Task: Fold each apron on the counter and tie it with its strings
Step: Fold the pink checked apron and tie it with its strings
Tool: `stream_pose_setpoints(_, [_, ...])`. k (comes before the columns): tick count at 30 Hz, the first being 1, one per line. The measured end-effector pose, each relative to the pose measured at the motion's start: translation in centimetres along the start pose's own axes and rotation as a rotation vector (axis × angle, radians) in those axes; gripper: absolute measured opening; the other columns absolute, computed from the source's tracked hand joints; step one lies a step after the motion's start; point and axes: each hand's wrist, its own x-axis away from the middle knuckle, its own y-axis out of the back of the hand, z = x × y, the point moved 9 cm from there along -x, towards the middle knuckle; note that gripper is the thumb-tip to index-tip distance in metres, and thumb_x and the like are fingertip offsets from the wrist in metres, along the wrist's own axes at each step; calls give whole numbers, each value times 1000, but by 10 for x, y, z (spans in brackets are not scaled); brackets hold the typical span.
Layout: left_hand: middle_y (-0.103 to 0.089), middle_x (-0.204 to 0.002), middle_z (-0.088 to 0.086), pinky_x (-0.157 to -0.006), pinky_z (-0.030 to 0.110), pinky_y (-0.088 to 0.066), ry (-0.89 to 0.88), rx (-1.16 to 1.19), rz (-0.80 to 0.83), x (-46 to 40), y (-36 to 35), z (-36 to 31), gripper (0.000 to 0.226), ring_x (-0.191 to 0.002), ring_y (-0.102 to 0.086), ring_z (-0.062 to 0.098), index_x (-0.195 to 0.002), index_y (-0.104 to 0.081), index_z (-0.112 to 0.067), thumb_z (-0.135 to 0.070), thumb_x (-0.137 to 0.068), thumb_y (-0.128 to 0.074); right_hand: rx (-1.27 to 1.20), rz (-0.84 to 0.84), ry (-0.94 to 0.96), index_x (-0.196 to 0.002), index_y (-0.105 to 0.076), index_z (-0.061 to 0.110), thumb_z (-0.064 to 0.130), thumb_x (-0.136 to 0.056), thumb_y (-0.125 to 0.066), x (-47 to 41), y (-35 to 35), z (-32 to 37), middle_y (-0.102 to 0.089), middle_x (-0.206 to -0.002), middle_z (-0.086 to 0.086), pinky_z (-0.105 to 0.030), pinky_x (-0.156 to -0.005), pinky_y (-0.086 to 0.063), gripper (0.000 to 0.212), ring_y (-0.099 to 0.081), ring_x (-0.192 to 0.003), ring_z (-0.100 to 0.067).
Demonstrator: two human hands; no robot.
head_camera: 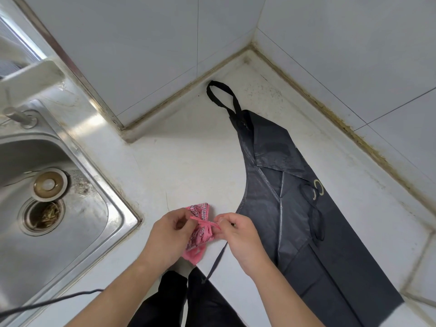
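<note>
Pinched between the fingers of the left hand [165,234] and the right hand [238,237]: the two ends of a pink string [205,222], drawn apart sideways and crossing in a knot over the middle of a folded pink apron [200,234]. Lying under that knot on the white counter [188,166], near its front edge, cinched at the waist and fanned at both ends. Touching the right hand's outer side: a dark apron [283,185], spread flat, running away towards the tiled corner, neck loop [221,95] at the far end, one thin tie [218,258] trailing off the counter's edge below the right hand. Beyond the left hand: a steel sink [59,185].
</note>
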Motion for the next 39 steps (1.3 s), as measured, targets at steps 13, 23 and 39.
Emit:
stream_pose_setpoints(13, [-75, -79, -5, -68, 29, -52, 42, 44, 56, -3, -1, 11, 22, -73, -70, 10, -86, -72, -24, -27, -104, -58, 84, 15, 122, -82, -65, 9, 8, -102, -60, 5, -16, 12, -58, -135, 12, -54, -68, -64, 21, -74, -79, -27])
stream_pose_setpoints(23, [-78, -82, 11, -78, 37, -63, 130, 316, -147, 0, 19, 47, 27, -82, -77, 29, -87, -76, -5, -10, -105, -57, -105, -174, -67, -99, -61, -7, -1, -106, -45, 10, 9, -16, -75, -74, -21, -37, -67, -64, 19, -77, -69, -35])
stream_pose_setpoints(39, [-74, -91, -9, -68, 27, -55, 113, -38, -153, 0, 38, 38, 23, -76, -71, 0, -105, -62, -32, -20, -90, -75, 38, -131, -74, -82, -58, -11, -5, -89, -54, 18, 38, -10, -66, -80, -30, -51, -69, -65, 10, -76, -71, -35])
